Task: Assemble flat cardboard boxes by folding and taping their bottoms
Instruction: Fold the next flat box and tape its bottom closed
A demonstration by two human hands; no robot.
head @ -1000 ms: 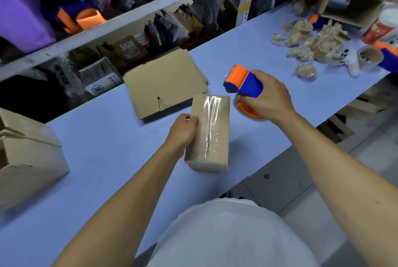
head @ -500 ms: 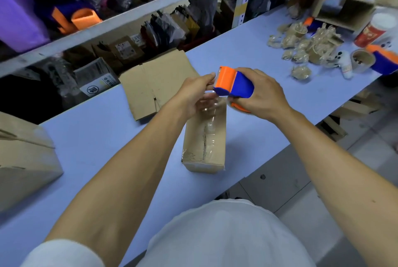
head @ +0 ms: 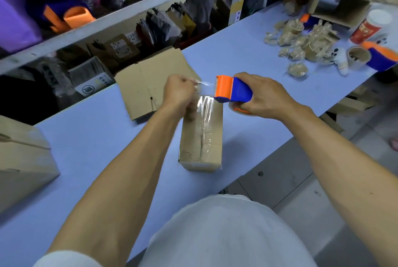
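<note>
Small cardboard box [head: 201, 137] lies on the light-blue table [head: 90, 142] at frame centre, long axis running 12 to 6 o'clock, flap seam facing up with clear tape already shining over its far half. Right hand [head: 265, 96] is wrapped tight around the blue-and-orange tape dispenser [head: 233, 91], held just above the box's far end at about 1 o'clock from the box centre. Left hand [head: 177, 92] at 11 o'clock, fingers curled closed, pinching the free tape end [head: 203, 83]; a short clear strip stretches between pinch and the dispenser's mouth. Neither hand rests flat on the box.

Likely step: starting a fresh strip. To do it well: keep the strip taut, no twist, line it up along the centre seam, anchor the pinched end over the far edge, then draw the dispenser toward 6 o'clock low and steady. Press flat after to kill bubbles. Risk: tape folding on itself, or drifting off the seam.

Flat cardboard blanks [head: 150, 86] wait at 11 o'clock from the box, apart from it. Spare dispenser [head: 381, 58] and tape scraps [head: 301, 40] at 2 o'clock, well apart.
</note>
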